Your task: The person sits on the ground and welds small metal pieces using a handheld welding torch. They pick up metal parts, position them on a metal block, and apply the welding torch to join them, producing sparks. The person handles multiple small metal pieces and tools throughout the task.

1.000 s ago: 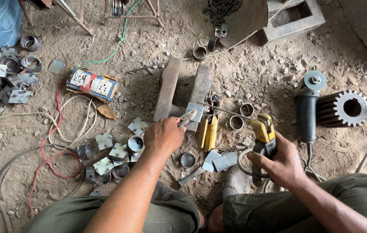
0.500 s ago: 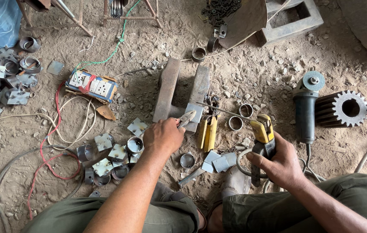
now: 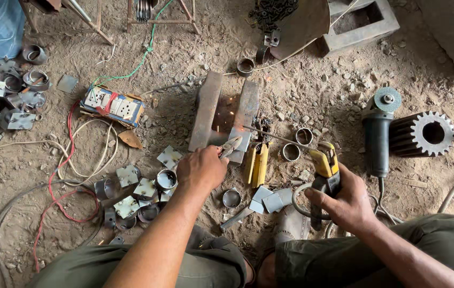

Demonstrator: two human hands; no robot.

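Dirt floor (image 3: 312, 96), sandy and stony, fills the frame.

Two steel blocks (image 3: 226, 109), centre, side by side; sparks glow in the gap between them.

Toothed gear (image 3: 423, 134), right edge, on its side.

Angle grinder (image 3: 379, 130), just left of the gear, disc uppermost.

Socket strip (image 3: 113, 105), left of centre, with red, white and green wires looping around it.

Heaps of cut square plates and short pipe rings (image 3: 136, 189), lower left, and more at the upper left edge.

Left hand (image 3: 201, 168), centre, arm reaching up from the bottom edge, closed around pliers (image 3: 229, 146) whose jaws clamp a small plate (image 3: 240, 143) at the near end of the blocks.

Right hand (image 3: 344, 200), lower right, wrist bent inward, closed on a yellow and black welding holder (image 3: 325, 165); its thin rod (image 3: 272, 136) slants left to the clamped plate.

Risks, judged: both hands are bare, so sparks could burn skin; the plate could slip if the pliers loosen; trailing wires lie close enough to the hot work to scorch.
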